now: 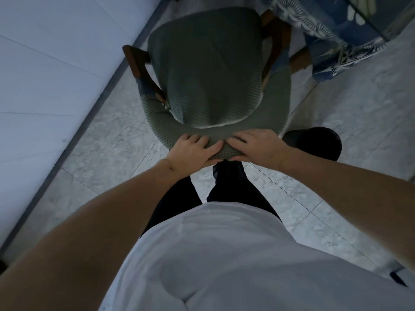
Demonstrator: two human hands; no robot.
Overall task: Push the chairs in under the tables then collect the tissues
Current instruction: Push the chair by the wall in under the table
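While both hands clamp the top of its backrest, the chair (213,70) stands just short of the table (336,30), seat facing the blue patterned tablecloth. Left hand (190,151) and right hand (256,145) sit side by side, fingers over the rim, thumbs curled under it. White wall (45,75) runs left of the chair. Black shoe (314,142) just right of the backrest.

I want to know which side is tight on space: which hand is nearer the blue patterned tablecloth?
Right. The right hand grips the chair back on the side below the blue patterned tablecloth; the left hand grips beside it, toward the wall.
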